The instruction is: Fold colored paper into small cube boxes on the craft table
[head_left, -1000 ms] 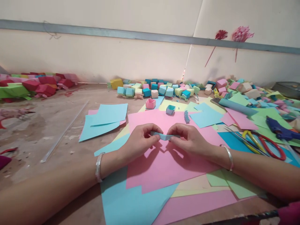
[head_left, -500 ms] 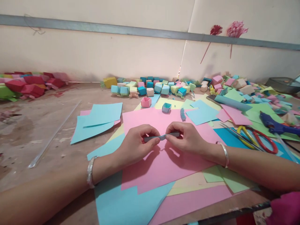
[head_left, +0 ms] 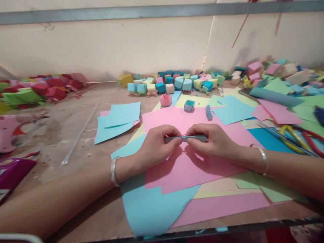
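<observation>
Between my two hands is a narrow folded strip of grey-blue paper point(head_left: 196, 138), held level above a pink paper sheet point(head_left: 174, 175). My left hand point(head_left: 163, 140) pinches its left part between thumb and fingers. The right part is pinched the same way by my right hand point(head_left: 210, 138), the two thumbs close together near the middle. Just beyond the hands stand a small open blue paper box point(head_left: 189, 105) and a pink paper box point(head_left: 166, 100). A small fringed blue paper piece point(head_left: 209, 113) lies to their right.
Scissors with yellow and red handles point(head_left: 293, 138) lie at the right. Blue paper sheets point(head_left: 124, 114) and a clear glue stick point(head_left: 79, 135) are on the left. Many paper cubes point(head_left: 178, 83) line the wall. A pink glue gun point(head_left: 7, 133) sits at far left.
The strip, bent in the middle before, is now nearly straight, with my hands still pinching it. The camera view has shifted left and down, bringing the pink glue gun into sight.
</observation>
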A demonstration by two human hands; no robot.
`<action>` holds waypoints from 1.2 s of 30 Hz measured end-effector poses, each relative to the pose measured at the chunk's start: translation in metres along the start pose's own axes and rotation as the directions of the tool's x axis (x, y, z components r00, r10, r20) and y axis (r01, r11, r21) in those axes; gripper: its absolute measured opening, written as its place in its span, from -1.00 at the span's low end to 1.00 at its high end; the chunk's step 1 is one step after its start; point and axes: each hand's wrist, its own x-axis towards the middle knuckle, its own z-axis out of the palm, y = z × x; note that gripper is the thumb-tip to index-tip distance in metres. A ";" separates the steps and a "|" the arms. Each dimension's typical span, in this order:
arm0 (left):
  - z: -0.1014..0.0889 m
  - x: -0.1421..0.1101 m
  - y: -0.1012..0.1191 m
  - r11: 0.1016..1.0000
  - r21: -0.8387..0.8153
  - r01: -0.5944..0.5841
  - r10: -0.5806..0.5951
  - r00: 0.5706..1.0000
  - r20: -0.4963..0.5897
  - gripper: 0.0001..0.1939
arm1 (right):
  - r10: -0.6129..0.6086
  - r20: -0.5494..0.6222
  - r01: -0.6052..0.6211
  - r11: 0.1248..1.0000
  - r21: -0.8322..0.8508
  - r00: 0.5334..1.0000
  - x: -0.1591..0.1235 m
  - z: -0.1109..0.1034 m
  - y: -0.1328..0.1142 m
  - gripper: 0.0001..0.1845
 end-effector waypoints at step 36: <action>-0.003 0.003 0.003 0.985 -0.080 0.150 -0.151 0.988 -0.012 -0.87 | -0.028 -0.064 0.025 0.999 -0.043 0.998 0.005 0.001 0.007 -0.84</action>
